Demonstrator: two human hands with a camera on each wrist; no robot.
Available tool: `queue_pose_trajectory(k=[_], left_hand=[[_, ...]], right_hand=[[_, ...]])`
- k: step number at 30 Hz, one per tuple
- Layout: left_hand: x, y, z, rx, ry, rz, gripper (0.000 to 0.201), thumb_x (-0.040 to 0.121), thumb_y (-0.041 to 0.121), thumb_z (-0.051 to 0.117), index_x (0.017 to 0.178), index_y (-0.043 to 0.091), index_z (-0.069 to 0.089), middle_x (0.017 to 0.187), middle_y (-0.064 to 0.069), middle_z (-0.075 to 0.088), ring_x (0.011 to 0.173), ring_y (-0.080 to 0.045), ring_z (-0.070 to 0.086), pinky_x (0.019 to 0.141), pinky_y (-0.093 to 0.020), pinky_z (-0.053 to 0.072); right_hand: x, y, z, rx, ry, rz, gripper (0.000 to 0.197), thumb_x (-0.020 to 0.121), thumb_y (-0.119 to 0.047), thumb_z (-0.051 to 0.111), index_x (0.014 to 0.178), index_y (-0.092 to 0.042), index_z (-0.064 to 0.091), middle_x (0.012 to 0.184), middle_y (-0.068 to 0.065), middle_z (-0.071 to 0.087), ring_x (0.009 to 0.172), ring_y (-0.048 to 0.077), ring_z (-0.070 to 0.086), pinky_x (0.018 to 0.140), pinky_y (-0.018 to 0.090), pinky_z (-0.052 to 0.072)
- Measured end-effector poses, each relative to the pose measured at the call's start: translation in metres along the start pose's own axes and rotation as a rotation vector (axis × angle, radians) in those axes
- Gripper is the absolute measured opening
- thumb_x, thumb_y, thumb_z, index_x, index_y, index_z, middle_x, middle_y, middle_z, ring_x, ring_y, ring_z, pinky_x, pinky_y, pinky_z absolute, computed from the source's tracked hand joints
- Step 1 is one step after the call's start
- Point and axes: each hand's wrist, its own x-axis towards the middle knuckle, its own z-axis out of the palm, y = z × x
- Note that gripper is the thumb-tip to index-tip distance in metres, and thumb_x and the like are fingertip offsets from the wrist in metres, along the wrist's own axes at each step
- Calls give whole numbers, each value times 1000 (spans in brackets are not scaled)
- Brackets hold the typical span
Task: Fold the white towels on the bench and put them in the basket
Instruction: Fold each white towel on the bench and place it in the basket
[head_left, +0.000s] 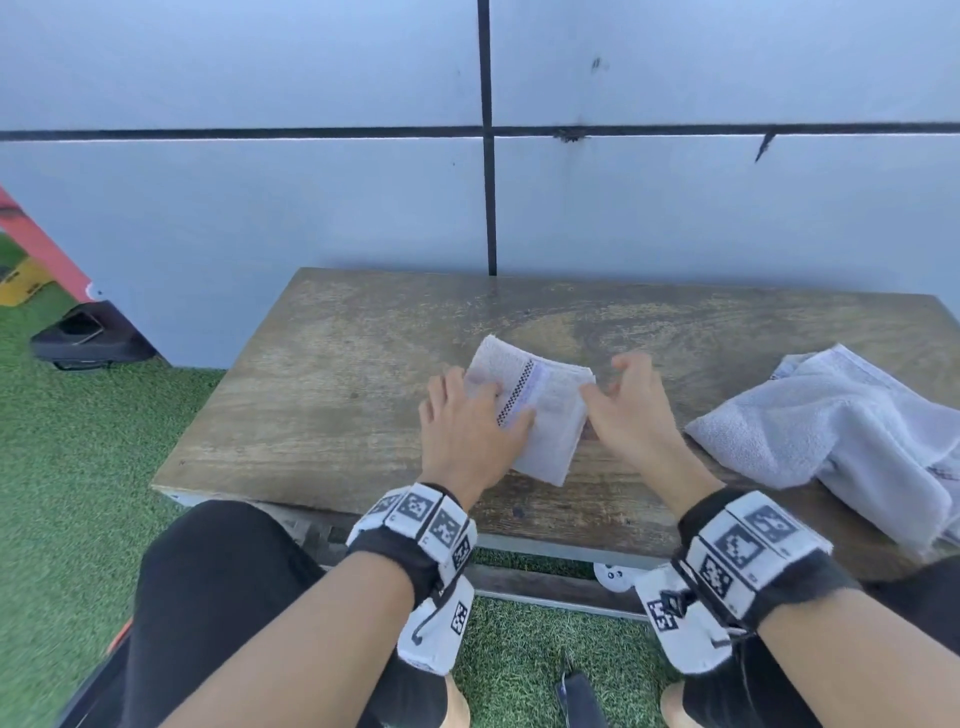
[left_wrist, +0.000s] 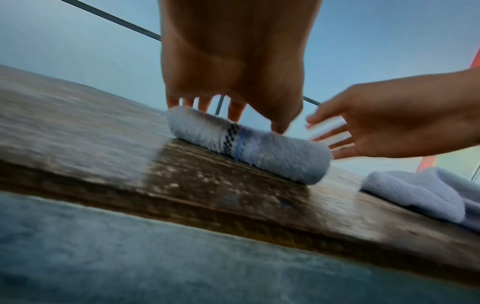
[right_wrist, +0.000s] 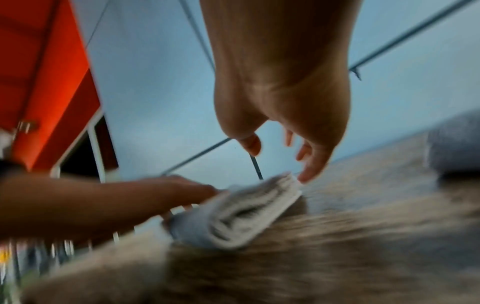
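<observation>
A pale panelled wall (head_left: 260, 208) crossed by dark seams stands behind the worn wooden surface (head_left: 337, 405), and green artificial turf (head_left: 78, 441) covers the ground to its left and below me. From the head view, a small folded white towel (head_left: 545, 415) with a checkered stripe lies near the middle of the surface. My left hand (head_left: 467, 426) lies flat on its left part, fingers straight and pressing down. My right hand (head_left: 628, 410) sits just beside the towel's right edge, fingers loosely bent and gripping nothing. Far right on the surface lies a second towel (head_left: 841, 426), rumpled and unfolded, hanging over the near edge. A red slanted beam (head_left: 47, 244) and a dark object (head_left: 83, 332) sit at the far left on the turf.

From the left wrist, my left hand (left_wrist: 228, 67) comes down from above, its fingers (left_wrist: 236, 112) touching the top of the folded white towel (left_wrist: 259, 148). My right hand (left_wrist: 384, 121) reaches in from the right, fingers spread, next to the towel's end. The second towel (left_wrist: 420, 191) lies at the right.

The right wrist view is blurred. My right hand (right_wrist: 285, 92) hangs over the folded white towel (right_wrist: 239, 211), fingers relaxed and apart, one fingertip close to the towel's far corner; I cannot tell whether it touches. My left hand (right_wrist: 182, 189) rests on the towel's left side.
</observation>
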Motion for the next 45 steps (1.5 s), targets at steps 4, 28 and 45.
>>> queue_pose_trajectory(k=[4, 28, 45], left_hand=[[7, 4, 0, 133, -214, 48, 58, 95, 61, 42, 149, 41, 34, 166, -16, -7, 150, -42, 0, 117, -60, 8], [7, -14, 30, 72, -171, 91, 66, 105, 52, 13, 161, 22, 0, 169, 4, 0, 156, -23, 2, 124, -41, 14], [7, 21, 25, 21, -243, 610, 59, 102, 43, 48, 156, 23, 35, 167, -3, 17, 155, -15, 8, 126, -40, 8]], right_hand=[[9, 7, -2, -539, -180, -378, 40, 102, -35, 43, 141, -25, 47, 146, -2, 40, 138, 23, 28, 111, 39, 29], [17, 30, 52, -574, -118, -270, 85, 100, -59, 28, 158, -11, -12, 165, 0, -20, 151, 13, -21, 124, 36, -7], [15, 67, -17, -137, -117, -288, 56, 97, -19, 62, 150, -18, 41, 148, -2, 47, 134, 13, 42, 102, 18, 26]])
